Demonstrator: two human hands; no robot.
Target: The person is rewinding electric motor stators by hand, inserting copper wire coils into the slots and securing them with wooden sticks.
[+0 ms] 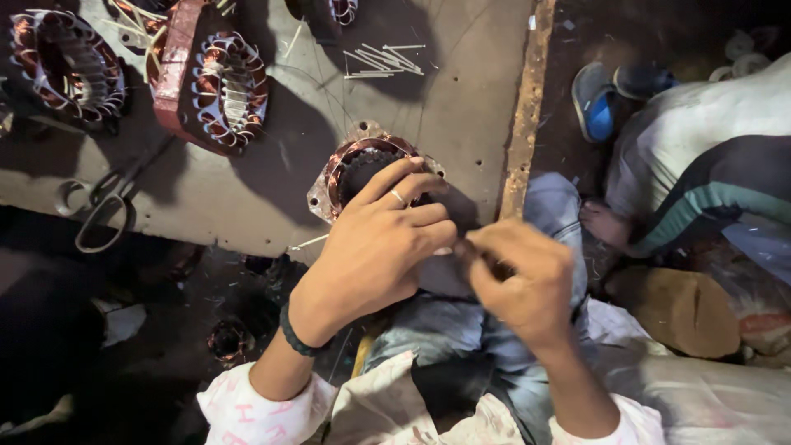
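Stator [362,165]: glossy copper windings, dull metal frame. Worktable [461,124]: matt, scuffed. Scissors [103,206]: metal.

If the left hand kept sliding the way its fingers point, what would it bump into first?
Probably the motor stator with copper windings: the left hand points up and right, its fingers already lying over the stator's rim. Beyond that lies bare grey board, though depth is hard to judge.

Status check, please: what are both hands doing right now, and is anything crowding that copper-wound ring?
Left hand rests on the wound motor stator, fingers over its bore. Right hand pinches something small, blurred. Scissors and two other stators lie apart.
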